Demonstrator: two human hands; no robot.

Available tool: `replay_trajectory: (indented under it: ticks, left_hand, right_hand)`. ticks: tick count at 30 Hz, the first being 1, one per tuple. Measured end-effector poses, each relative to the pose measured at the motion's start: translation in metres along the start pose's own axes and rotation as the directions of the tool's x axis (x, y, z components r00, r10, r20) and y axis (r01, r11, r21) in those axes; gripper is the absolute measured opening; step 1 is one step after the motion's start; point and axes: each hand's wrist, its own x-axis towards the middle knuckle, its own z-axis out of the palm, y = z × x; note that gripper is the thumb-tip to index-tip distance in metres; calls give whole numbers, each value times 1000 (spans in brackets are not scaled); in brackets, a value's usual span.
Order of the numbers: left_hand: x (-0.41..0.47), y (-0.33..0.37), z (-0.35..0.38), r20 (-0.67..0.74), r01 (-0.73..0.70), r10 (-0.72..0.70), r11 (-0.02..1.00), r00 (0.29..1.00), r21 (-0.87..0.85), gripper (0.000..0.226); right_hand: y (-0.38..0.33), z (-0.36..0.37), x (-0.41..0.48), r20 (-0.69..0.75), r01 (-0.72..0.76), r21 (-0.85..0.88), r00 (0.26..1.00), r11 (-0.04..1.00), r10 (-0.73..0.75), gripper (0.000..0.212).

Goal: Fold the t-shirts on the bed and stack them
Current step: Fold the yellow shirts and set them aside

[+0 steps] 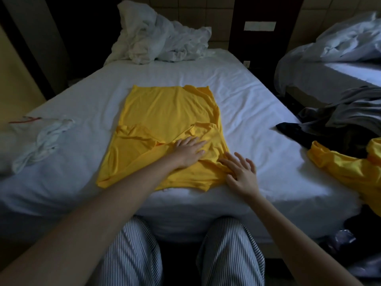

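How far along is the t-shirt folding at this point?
Done: no folded stack shows yet. In hand: the yellow t-shirt lies flat on the bed, sleeves turned in; the left hand presses it flat, the right hand touches its near right edge. Remaining: the final folds, plus the crumpled heap of clothes at the right and the white garment at the left.

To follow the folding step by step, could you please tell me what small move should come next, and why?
Probably the right hand should smooth the bunched near-right edge of the yellow t-shirt flat. The left hand presses the middle down, and the fabric is wrinkled beside the right fingers.
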Motion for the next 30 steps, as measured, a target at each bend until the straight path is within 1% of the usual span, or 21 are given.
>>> replay_trajectory:
  ticks: [2,4,5,6,7,9,11,12,13,15,17,18,19,20,21,22,23,24,26,30]
  left_hand:
    - [-26,-12,-5,-34,-67,67,998,997,-20,49]
    - [-59,-32,-15,-129,-138,133,990,983,-32,53]
    - [-79,-44,-21,-174,-154,146,987,974,-37,62]
    - [-98,-58,-26,-207,-156,148,987,967,-26,74]
    - [-115,-74,-29,-214,-126,122,992,969,-6,83]
    - [-143,-109,-29,-196,-23,22,1000,980,-7,89]
    - [-161,-136,-23,-175,65,-81,993,981,-97,90]
    - [-166,-145,-17,-167,83,-103,989,981,-124,92]
    - [-171,-150,-12,-149,85,-103,989,984,-118,95]
    - [-179,-153,1,-98,69,-72,997,993,-34,110]
    - [-185,-153,10,-74,60,-53,993,996,98,122]
    - [-186,-155,13,-67,57,-48,988,997,144,119]
    - [-187,-155,15,-81,60,-49,987,996,147,109]
    - [-187,-155,15,-118,85,-75,993,990,83,96]
    - [-188,-151,12,-160,121,-130,990,978,-67,82]
    - [-189,-146,9,-177,167,-213,956,961,-241,66]
    - [-189,-142,5,-197,191,-271,918,942,-348,52]
    - [-189,-137,0,-204,215,-318,887,926,-409,47]
    - [-193,-129,-8,-222,233,-364,858,905,-458,42]
    - [-214,-107,-27,-311,192,-361,866,879,-461,38]
  right_hand:
    - [1,0,-1,67,65,-34,996,997,-63,77]
    - [3,-2,-4,120,121,-71,986,990,-112,90]
    - [3,-3,-6,136,148,-82,981,986,-136,98]
    - [2,-3,-8,145,170,-91,977,981,-156,102]
    - [1,-3,-11,159,182,-100,973,978,-165,101]
    - [-3,-3,-15,176,168,-118,974,979,-146,96]
    - [-6,-2,-18,155,135,-115,981,984,-117,95]
    - [-8,-3,-18,159,118,-98,982,988,-101,92]
    - [-10,-4,-18,171,94,-75,982,993,-80,86]
    - [-14,-5,-16,186,47,-49,982,998,-37,61]
    - [-17,-3,-11,169,4,-16,986,1000,-2,40]
    - [-19,-4,-9,171,-16,7,985,1000,14,35]
    - [-20,-4,-8,178,-33,30,984,999,27,33]
    - [-22,-6,-7,185,-56,61,982,997,44,31]
    - [-26,-9,-6,186,-103,104,979,989,83,31]
    - [-30,-13,-6,183,-169,156,973,973,140,31]
    - [-36,-19,-8,174,-228,201,965,953,194,30]
    - [-40,-23,-9,165,-264,239,959,934,230,29]
    - [-50,-33,-17,130,-257,272,965,927,229,25]
    - [-64,-52,-35,56,-183,264,983,947,174,26]
